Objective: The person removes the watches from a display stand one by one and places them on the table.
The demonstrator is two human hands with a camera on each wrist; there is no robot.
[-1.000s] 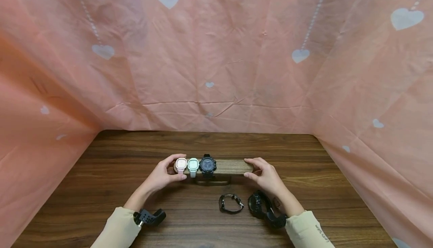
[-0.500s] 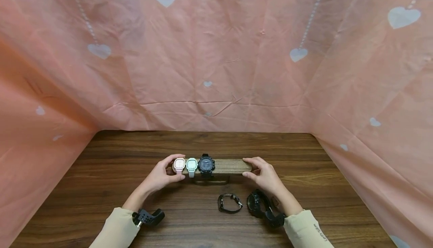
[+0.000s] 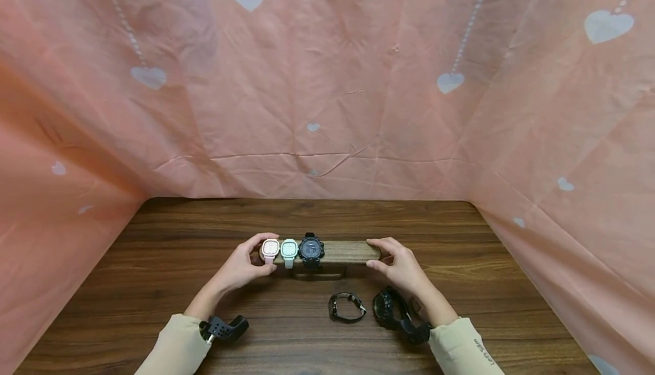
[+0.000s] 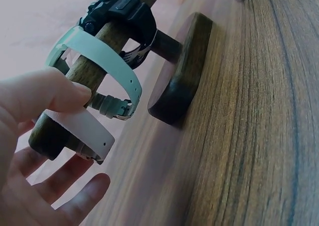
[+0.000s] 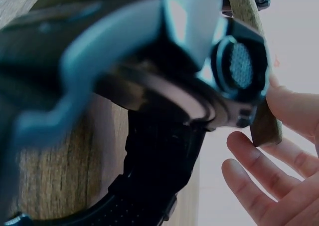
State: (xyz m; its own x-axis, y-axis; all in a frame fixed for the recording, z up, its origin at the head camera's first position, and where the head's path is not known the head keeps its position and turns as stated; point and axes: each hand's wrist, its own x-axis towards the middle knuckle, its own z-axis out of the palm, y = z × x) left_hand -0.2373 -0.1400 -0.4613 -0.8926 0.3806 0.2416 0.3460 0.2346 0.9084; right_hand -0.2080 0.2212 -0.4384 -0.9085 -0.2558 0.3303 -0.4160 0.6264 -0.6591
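A wooden watch stand has a raised bar (image 3: pixel 350 251) on a low base (image 4: pixel 192 61). Strapped round the bar, from the left, are a pink watch (image 3: pixel 270 249), a mint green watch (image 3: pixel 289 249) and a bulky black watch (image 3: pixel 311 248). My left hand (image 3: pixel 241 264) grips the bar's left end, its thumb over the pink strap (image 4: pixel 87 128) in the left wrist view. At the other end, my right hand (image 3: pixel 403 262) pinches the bar between thumb and fingers. The far side of the bar is hidden in the head view.
In front of the stand, a slim black watch (image 3: pixel 335 309) lies looped on the wooden table (image 3: pixel 276 341). A chunky black watch (image 3: pixel 384 308) lies beside my right forearm and looms large in the right wrist view. Pink heart-patterned cloth (image 3: pixel 286 96) encloses the table's back and sides.
The head view has shifted slightly, so everything appears a little further left. Both hands keep their hold on the bar's ends, and the watches stay in place.
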